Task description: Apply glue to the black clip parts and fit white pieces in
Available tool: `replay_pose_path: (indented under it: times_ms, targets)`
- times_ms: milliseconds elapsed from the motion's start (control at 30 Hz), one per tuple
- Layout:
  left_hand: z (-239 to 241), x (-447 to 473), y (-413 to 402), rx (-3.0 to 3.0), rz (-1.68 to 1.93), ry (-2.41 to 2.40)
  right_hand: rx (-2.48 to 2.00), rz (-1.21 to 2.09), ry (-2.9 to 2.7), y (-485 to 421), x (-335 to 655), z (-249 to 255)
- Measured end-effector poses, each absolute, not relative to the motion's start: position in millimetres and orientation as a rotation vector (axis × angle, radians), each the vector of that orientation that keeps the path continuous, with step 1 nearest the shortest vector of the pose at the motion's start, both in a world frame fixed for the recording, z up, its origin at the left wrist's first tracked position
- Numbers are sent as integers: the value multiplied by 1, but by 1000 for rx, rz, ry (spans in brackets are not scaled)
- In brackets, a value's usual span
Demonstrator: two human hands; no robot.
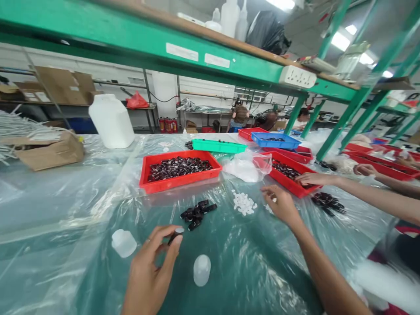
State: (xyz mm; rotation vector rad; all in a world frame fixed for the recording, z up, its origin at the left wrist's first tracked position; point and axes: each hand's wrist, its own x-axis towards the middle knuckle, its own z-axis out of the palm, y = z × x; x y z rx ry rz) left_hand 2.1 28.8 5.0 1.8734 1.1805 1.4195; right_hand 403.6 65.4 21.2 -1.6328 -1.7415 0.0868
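Observation:
My left hand (154, 260) pinches a small black cap (173, 236) between thumb and fingertips. A pale disc (179, 230) lies on the cap's top. My right hand (280, 205) hovers with bent, parted fingers over a few white discs, right beside a larger pile of white discs (244, 203). Between my hands and farther back, several black caps (197, 213) lie in a loose heap. A translucent plastic cup-like piece (201, 270) stands just right of my left hand. Another translucent piece (124, 243) sits to that hand's left.
Beyond the heap is a red tray (180, 185) of black parts, with a green tray (218, 145) behind. A plastic bag (246, 169) lies beside it. At right, a co-worker's hand (310, 179) reaches into another red tray (278, 176). A white jug (111, 122) stands back left.

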Motion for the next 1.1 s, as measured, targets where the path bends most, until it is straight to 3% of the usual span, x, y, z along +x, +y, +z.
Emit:
replay_pose_path:
  times_ms: [233, 567, 1100]
  targets:
    - [-4, 3, 31, 1873, 1281, 1252, -1946, 254, -2064, 68, 515, 13]
    - [7, 12, 25, 1766, 1325, 1307, -1982, 216, -2321, 81, 511, -5]
    - [9, 10, 24, 1856, 1303, 1175, -2010, 198, -2233, 73, 509, -8]
